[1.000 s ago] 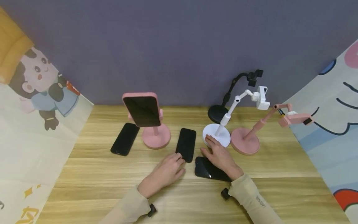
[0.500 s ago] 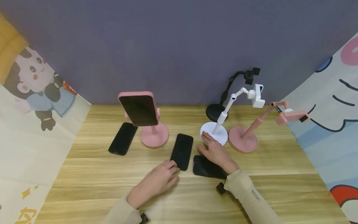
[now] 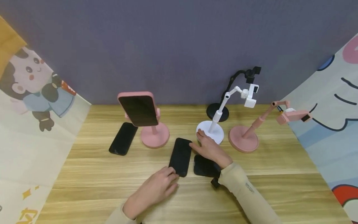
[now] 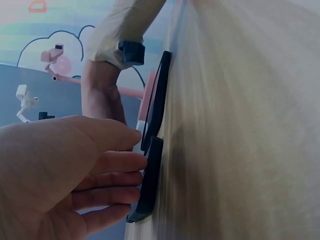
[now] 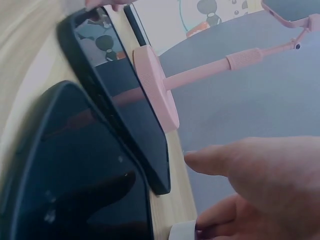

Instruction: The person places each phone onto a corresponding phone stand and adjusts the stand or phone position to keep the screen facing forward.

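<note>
My left hand [image 3: 158,186] has its fingertips on the lower end of a black smartphone [image 3: 180,155] lying screen up on the table. In the left wrist view its fingers [image 4: 117,179] reach along that phone's edge, loosely bent. My right hand [image 3: 211,151] rests fingertips on the round base of a white phone stand [image 3: 217,116], its thumb spread toward the phone. The stand's clamp holds no phone. Beneath the right wrist lies another black smartphone [image 3: 203,166], partly covered by hand and sleeve; in the right wrist view this phone [image 5: 90,165] fills the lower left.
A pink stand [image 3: 154,137] bears a pink-cased phone [image 3: 138,109] at left. Beside it lies a third black phone [image 3: 123,139]. To the right stand a pink stand [image 3: 243,140] and, behind, a black stand [image 3: 213,109]. A dark partition [image 3: 179,56] backs the table.
The middle phone has slid toward me under my left fingers. The white stand has shifted left along with my right hand, moving away from the right pink stand.
</note>
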